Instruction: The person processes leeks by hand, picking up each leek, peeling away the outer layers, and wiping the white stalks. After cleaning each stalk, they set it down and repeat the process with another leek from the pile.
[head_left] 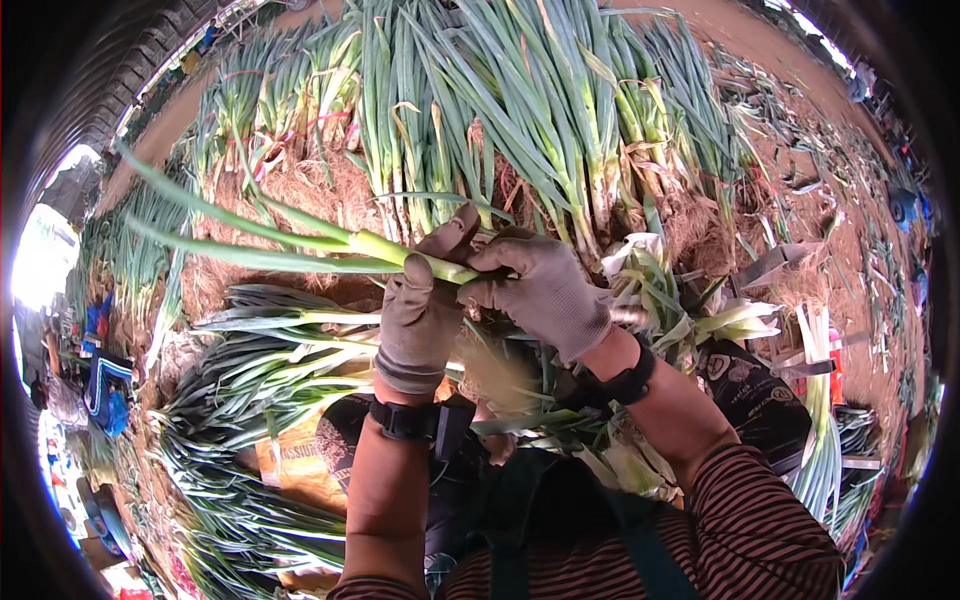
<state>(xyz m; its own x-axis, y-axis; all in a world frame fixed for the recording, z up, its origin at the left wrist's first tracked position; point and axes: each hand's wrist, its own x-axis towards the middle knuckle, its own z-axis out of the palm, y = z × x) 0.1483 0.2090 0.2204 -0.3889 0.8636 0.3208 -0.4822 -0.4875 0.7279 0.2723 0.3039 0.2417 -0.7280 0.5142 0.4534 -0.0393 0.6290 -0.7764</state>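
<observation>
Both my hands wear greyish knit gloves and meet in front of me on one green onion (370, 245). My left hand (415, 325) is closed around its pale lower stalk, thumb and fingers pinching it. My right hand (555, 290) grips the root end, fingers bent against the stalk. From my left hand the long green leaves reach out to the upper left. My gloved fingers partly hide the root end. Right beside my right hand lie stripped, pale outer leaves (650, 285).
Beyond my hands stand large bunches of green onions (560, 120), roots toward me. Loose green onions (250, 375) lie piled at my left by an orange-brown sack (300, 465). At right are a flat metal piece (775, 265) and paler green onions (820, 440) on brown soil (790, 200).
</observation>
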